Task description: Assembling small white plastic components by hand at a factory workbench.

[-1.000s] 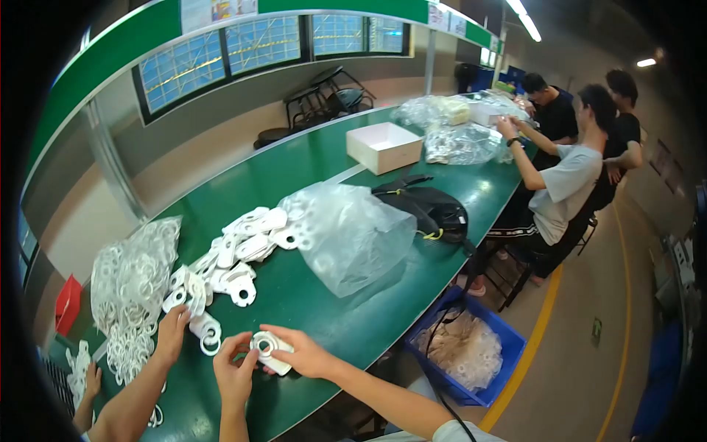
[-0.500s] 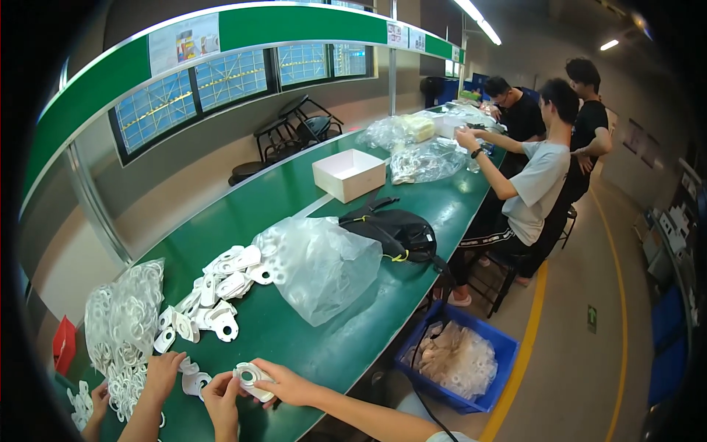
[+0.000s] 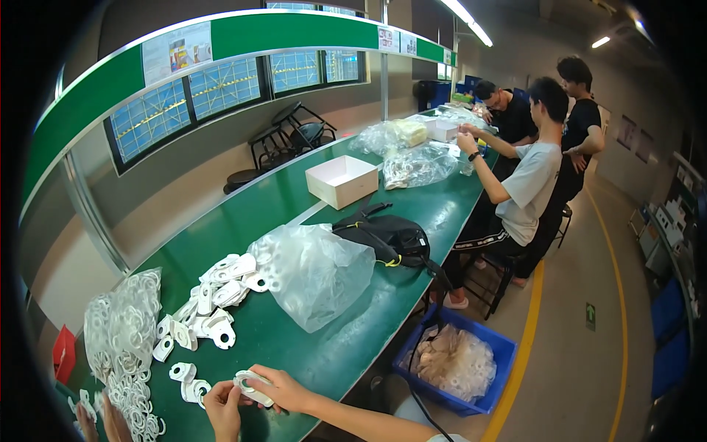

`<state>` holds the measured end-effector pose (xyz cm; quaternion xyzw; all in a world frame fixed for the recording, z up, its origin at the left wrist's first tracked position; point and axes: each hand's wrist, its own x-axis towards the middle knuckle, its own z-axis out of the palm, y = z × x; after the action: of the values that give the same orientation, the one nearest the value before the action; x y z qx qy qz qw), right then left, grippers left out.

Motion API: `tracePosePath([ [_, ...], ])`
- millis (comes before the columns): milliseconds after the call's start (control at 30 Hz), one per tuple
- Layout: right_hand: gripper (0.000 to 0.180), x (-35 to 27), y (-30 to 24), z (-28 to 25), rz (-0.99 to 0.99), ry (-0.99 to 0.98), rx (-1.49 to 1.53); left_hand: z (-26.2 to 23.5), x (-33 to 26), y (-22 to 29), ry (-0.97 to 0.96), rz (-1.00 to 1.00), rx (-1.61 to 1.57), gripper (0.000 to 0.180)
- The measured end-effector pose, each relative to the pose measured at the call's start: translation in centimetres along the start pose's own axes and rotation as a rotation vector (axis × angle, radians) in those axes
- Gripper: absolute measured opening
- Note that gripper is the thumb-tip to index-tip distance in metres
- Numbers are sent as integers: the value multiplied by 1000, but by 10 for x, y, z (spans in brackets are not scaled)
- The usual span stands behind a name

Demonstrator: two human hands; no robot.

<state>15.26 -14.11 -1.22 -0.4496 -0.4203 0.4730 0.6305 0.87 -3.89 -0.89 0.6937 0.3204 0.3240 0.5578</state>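
My right hand's fingers were pinched shut over a small white ring-shaped part, while the left hand closed on its near edge from below; the part sat between both hands just above the front lip of the green workbench. It looked light, thin and stiff, probably moulded plastic or card, likely smooth enough to slip, so I judged the flat rim beside the hole the safest place to grip rather than the narrow tab. Just left of my hands lay two more white pieces, and beyond them a loose heap of the same parts. A mass of clear bagged rings filled the bench's left end. A crumpled clear plastic bag and a black bag lay farther along, then an open white box. Three other people worked at the far end. A blue crate stood on the floor.
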Motion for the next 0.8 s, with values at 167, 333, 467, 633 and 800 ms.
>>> tracePosePath([
  [167, 27, 4, 8, 2, -122, 119, -70, 3, -5, 16, -21, 150, 32, 17],
  [333, 28, 2, 4, 1, -183, 48, -334, 1, -9, 36, -103, 247, 210, 17],
  [467, 27, 2, 8, 0, -161, -22, -331, -3, -12, 44, -126, 202, 209, 16],
  [633, 27, 3, 11, -1, -214, -57, -372, -14, -9, 37, -191, 164, 186, 21],
  [800, 25, 4, 17, -2, -215, -56, -365, -16, -9, 38, -235, 117, 136, 22],
])
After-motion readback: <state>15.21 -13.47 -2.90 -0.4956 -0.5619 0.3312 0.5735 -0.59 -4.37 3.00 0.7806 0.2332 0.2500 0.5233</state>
